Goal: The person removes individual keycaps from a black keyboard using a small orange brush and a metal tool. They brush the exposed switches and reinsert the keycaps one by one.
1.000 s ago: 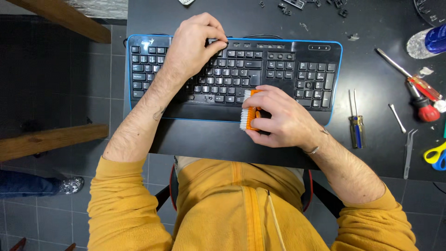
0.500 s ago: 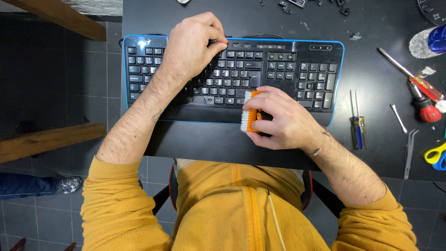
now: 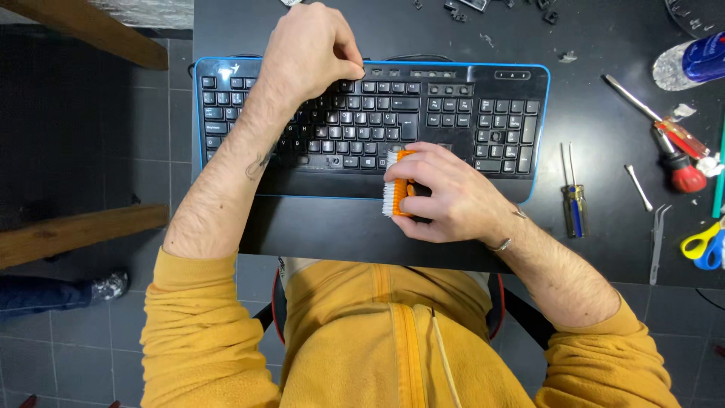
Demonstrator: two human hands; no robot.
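- We see our right hand closed around an orange brush; the fingers wrap over its back and the thumb presses from the near side.
- The brush has white bristles, and they point to the left, away from our palm. Only the left part of the brush shows; the rest is hidden under the fingers.
- The brush lies at the near edge of a black keyboard with a blue rim, over the palm rest and just below the lowest row of keys, about in the middle of the keyboard's width.
- Our left hand rests on the upper left part of the keyboard. Its fingers are curled together and the fingertips press on the top rows of keys; it holds nothing that we can see.
- The two hands are well apart: the left one at the far edge, the right one at the near edge.
- The keyboard lies on a black table.
- On the right of the keyboard we see a small blue screwdriver, farther right a red screwdriver, metal tweezers, and at the edge of the view scissors with yellow and blue handles.
- A plastic bottle with a blue label lies at the far right corner.
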